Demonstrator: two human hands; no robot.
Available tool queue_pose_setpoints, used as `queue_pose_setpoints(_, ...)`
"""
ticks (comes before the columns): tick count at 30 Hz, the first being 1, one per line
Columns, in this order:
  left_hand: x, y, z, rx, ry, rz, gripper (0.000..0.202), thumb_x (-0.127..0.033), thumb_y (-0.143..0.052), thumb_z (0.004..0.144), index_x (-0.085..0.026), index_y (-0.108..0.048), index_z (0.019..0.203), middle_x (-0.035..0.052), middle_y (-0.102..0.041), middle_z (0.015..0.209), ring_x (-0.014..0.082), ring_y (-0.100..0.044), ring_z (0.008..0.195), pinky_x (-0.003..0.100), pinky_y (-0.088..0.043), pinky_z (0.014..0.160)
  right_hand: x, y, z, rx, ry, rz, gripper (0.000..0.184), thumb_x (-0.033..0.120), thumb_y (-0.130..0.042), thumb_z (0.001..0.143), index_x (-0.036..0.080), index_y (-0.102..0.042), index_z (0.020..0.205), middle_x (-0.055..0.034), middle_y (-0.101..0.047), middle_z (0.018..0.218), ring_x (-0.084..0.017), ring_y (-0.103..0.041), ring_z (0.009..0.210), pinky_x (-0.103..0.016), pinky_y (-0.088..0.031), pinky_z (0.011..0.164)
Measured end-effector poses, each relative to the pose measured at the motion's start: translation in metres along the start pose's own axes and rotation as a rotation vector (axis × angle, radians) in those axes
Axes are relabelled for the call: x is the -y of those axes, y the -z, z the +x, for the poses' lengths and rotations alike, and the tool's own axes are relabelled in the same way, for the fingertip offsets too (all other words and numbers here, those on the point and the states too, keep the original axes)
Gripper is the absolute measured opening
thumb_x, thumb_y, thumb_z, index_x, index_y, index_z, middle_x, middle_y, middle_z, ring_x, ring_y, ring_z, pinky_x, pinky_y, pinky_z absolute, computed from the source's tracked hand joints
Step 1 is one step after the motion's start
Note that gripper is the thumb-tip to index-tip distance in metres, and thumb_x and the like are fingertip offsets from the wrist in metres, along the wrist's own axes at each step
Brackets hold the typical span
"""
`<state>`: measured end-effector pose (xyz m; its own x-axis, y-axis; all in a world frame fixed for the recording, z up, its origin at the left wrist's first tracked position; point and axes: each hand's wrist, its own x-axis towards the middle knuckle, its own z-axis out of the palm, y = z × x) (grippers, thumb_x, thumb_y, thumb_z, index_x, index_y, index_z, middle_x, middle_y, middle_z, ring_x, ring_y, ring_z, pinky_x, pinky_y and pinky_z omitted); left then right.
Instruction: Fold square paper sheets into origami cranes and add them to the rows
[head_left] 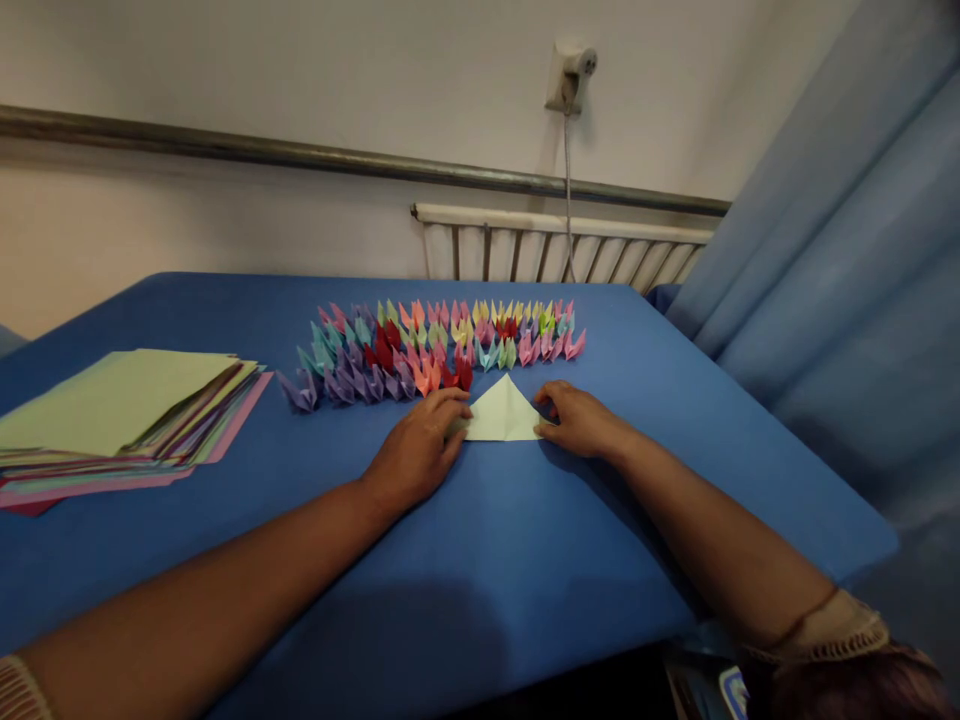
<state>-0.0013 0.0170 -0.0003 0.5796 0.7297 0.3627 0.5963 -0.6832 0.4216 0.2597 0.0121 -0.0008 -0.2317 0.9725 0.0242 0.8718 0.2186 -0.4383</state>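
- Folded paper (505, 412) lies between left hand (420, 440) and right hand (585, 420), long edge running crosswise.
- Left fingers narrow, holding 1 corner.
- Right fingers touch the opposite corner; cannot tell if pinching.

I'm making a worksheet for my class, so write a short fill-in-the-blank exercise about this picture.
The left hand and right hand touch a pale folded sheet shaped like a ____.
The table is coloured ____.
The paper stack lies to the ____ of the paper cranes.
Missing words: triangle; blue; left.
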Motion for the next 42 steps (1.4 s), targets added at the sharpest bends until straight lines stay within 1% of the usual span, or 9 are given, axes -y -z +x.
queue_pose_setpoints(6,0.001,-0.001,0.0,0.141,-0.127,0.109,0.021,-0.016,-0.05,0.087,-0.02,-0.065,0.101,0.0072,-0.067,0.105,0.0244,-0.057,0.104,0.043,-0.044,0.094,0.016,-0.008,0.0,-0.124,-0.125,-0.071,0.057,0.057,-0.066,0.077,0.016,-0.056,0.115,-0.014,-0.064,0.109,-0.025,-0.061,0.095,-0.035,-0.045,0.08)
queue_pose_setpoints(15,-0.004,0.001,0.0,0.179,-0.097,0.078,0.013,-0.019,-0.049,0.089,-0.019,-0.061,0.092,0.0065,-0.064,0.096,0.022,-0.056,0.095,0.039,-0.044,0.088,0.024,-0.007,0.004,0.008,-0.243,-0.066,0.043,0.056,-0.07,0.073,0.02,-0.061,0.094,-0.0092,-0.067,0.087,-0.024,-0.061,0.079,-0.032,-0.039,0.063)
queue_pose_setpoints(19,-0.002,0.001,0.0,0.178,-0.085,0.044,0.012,-0.02,-0.049,0.089,-0.019,-0.061,0.091,0.0063,-0.064,0.097,0.0219,-0.056,0.095,0.038,-0.045,0.087,0.017,-0.015,0.007,-0.057,-0.136,0.08,0.022,0.036,-0.073,0.072,0.02,-0.059,0.077,-0.0026,-0.061,0.08,-0.016,-0.054,0.072,-0.028,-0.038,0.064)
queue_pose_setpoints(22,-0.002,0.0,-0.001,0.142,-0.033,0.0,0.013,-0.023,-0.051,0.088,-0.018,-0.06,0.097,0.007,-0.064,0.101,0.0229,-0.058,0.098,0.041,-0.046,0.09,0.01,-0.024,0.01,-0.065,-0.067,0.424,0.019,0.025,-0.069,0.071,0.019,-0.05,0.071,0.0029,-0.054,0.072,-0.012,-0.049,0.065,-0.024,-0.038,0.061)
queue_pose_setpoints(27,-0.006,0.0,-0.001,-0.062,0.134,-0.203,0.057,-0.038,-0.065,0.08,-0.018,-0.045,0.13,0.0124,-0.058,0.126,0.0262,-0.057,0.112,0.045,-0.047,0.096,0.011,-0.027,0.006,0.086,0.097,0.896,0.027,0.03,-0.069,0.07,0.02,-0.045,0.072,0.0061,-0.049,0.067,-0.009,-0.045,0.059,-0.022,-0.04,0.058)
queue_pose_setpoints(29,-0.008,0.001,0.0,-0.061,0.186,-0.305,0.061,-0.043,-0.068,0.077,-0.017,-0.048,0.129,0.0111,-0.061,0.123,0.026,-0.06,0.109,0.043,-0.049,0.094,0.016,-0.025,0.002,0.113,0.163,0.924,0.027,0.031,-0.07,0.071,0.02,-0.045,0.072,0.0045,-0.052,0.071,-0.009,-0.047,0.062,-0.023,-0.041,0.062)
queue_pose_setpoints(35,-0.011,0.005,0.0,0.055,0.276,-0.42,0.031,-0.045,-0.055,0.086,-0.017,-0.067,0.086,-0.0004,-0.065,0.074,0.0147,-0.059,0.067,0.024,-0.048,0.06,0.02,-0.021,-0.004,0.083,0.217,0.821,0.023,0.03,-0.07,0.074,0.019,-0.051,0.079,0.0052,-0.05,0.071,-0.009,-0.044,0.063,-0.022,-0.04,0.062)
queue_pose_setpoints(39,-0.01,0.004,-0.001,0.045,0.207,-0.37,0.028,-0.042,-0.056,0.087,-0.017,-0.067,0.084,-0.0006,-0.064,0.074,0.0137,-0.057,0.068,0.023,-0.046,0.061,0.024,-0.013,-0.008,0.124,0.261,0.735,0.022,0.038,-0.062,0.084,0.018,-0.06,0.089,0.0035,-0.053,0.074,-0.01,-0.046,0.065,-0.022,-0.038,0.06)
queue_pose_setpoints(42,-0.01,0.004,-0.002,0.047,0.156,-0.328,0.027,-0.041,-0.056,0.087,-0.017,-0.067,0.082,-0.0001,-0.062,0.074,0.0138,-0.057,0.069,0.024,-0.045,0.063,0.028,-0.009,-0.01,0.094,0.31,0.643,0.03,0.041,-0.051,0.091,0.018,-0.059,0.075,0.0031,-0.048,0.068,-0.01,-0.043,0.062,-0.022,-0.036,0.058)
